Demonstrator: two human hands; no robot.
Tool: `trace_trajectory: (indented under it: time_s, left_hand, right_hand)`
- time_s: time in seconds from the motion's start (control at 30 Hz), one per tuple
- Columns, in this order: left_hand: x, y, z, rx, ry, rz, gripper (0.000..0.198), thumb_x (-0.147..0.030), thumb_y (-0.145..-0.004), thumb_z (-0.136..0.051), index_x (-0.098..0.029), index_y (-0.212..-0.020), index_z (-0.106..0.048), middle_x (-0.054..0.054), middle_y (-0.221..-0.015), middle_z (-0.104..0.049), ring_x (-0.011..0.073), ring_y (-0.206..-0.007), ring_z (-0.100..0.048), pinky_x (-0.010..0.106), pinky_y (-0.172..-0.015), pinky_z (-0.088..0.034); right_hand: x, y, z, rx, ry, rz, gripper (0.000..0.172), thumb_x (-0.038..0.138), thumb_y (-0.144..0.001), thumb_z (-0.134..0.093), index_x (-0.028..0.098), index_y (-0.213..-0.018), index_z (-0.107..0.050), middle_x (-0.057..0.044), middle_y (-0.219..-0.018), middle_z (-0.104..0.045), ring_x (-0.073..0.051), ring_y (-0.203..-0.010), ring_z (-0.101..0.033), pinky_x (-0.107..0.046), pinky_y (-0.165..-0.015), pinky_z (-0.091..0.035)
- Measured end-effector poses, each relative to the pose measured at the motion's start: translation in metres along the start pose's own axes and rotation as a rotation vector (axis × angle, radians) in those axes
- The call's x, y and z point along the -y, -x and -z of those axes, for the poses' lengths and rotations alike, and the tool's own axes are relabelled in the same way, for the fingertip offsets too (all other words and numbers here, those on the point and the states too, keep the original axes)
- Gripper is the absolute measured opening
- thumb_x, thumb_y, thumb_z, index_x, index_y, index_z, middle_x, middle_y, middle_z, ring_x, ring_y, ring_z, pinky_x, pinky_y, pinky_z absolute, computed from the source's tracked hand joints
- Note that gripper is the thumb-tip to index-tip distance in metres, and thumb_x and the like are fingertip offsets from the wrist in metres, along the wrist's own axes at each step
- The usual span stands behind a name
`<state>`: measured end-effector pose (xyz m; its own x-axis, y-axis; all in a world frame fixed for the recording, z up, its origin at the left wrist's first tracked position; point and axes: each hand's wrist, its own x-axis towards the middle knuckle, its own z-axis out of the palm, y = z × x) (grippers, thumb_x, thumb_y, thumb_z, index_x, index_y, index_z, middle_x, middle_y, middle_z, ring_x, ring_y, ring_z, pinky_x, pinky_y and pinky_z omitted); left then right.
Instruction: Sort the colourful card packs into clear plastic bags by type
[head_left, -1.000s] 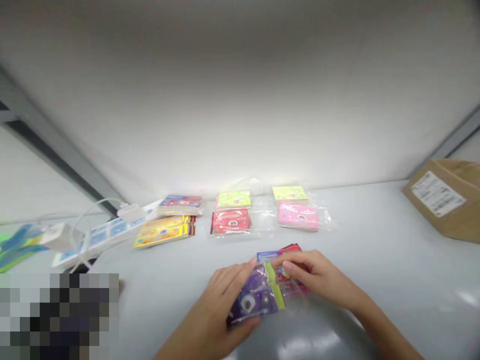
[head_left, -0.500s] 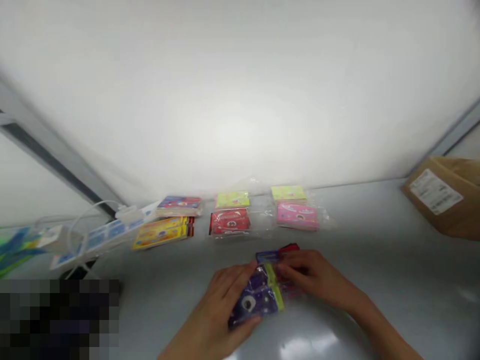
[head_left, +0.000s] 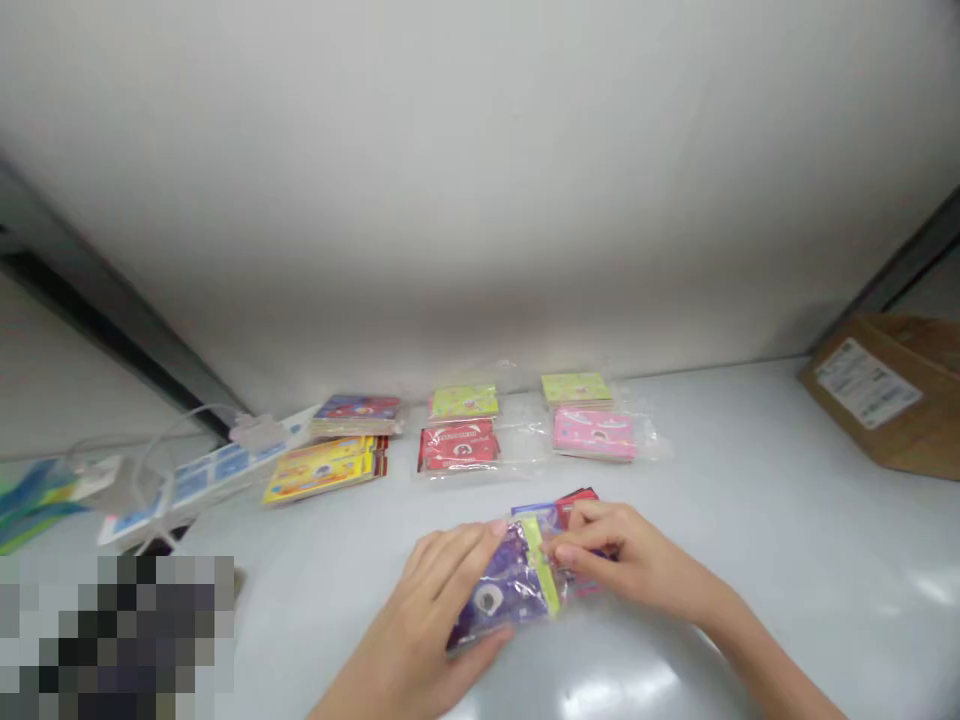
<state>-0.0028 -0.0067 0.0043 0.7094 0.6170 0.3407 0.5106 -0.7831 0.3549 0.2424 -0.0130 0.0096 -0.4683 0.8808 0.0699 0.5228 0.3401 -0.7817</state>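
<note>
Barely any change since 1 s ago: right fingertips have slid left onto the green strip [head_left: 541, 565], and both hands stay on the purple packet [head_left: 499, 600].

Left hand [head_left: 442, 600] is curled around the near-left end of the packet, thumb under, fingers on top, gripping. Right hand [head_left: 626, 565] pinches the packet at the strip, fingers closed on it. The packet sits near centre of the white table [head_left: 750, 520], left end tipped up slightly. A red card [head_left: 581, 497] and a blue card [head_left: 534, 512] poke out from behind it on the far side. The far row holds a pink packet [head_left: 595, 432], a red packet [head_left: 459, 445] and a yellow stack [head_left: 322, 467], well apart from the hands. Power strip [head_left: 195, 475] is far left, cardboard box [head_left: 885, 400] far right.
</note>
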Motion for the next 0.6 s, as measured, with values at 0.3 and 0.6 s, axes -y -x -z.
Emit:
trace_trajectory:
  time_s: [0.3, 0.6]
  left_hand:
    - [-0.002, 0.000, 0.001, 0.051, 0.028, 0.034, 0.069, -0.022, -0.082, -0.057, -0.025, -0.138, -0.018, 0.009, -0.128, -0.047, 0.0256, -0.115, -0.044, 0.043, -0.095, -0.040]
    - [-0.004, -0.001, 0.004, 0.044, 0.046, 0.063, 0.073, -0.021, -0.080, -0.057, -0.027, -0.139, -0.015, 0.009, -0.127, -0.047, 0.0260, -0.113, -0.045, 0.044, -0.094, -0.040]
  right_hand:
    - [0.000, 0.000, 0.001, -0.060, 0.049, -0.011, 0.033, 0.035, -0.089, -0.044, 0.019, -0.073, -0.068, -0.001, -0.072, -0.050, -0.012, -0.069, -0.049, -0.024, -0.064, -0.039]
    - [-0.014, 0.002, 0.004, -0.148, 0.041, -0.035, 0.019, 0.018, -0.084, -0.050, 0.022, -0.083, -0.069, -0.003, -0.080, -0.052, -0.014, -0.073, -0.051, -0.026, -0.066, -0.043]
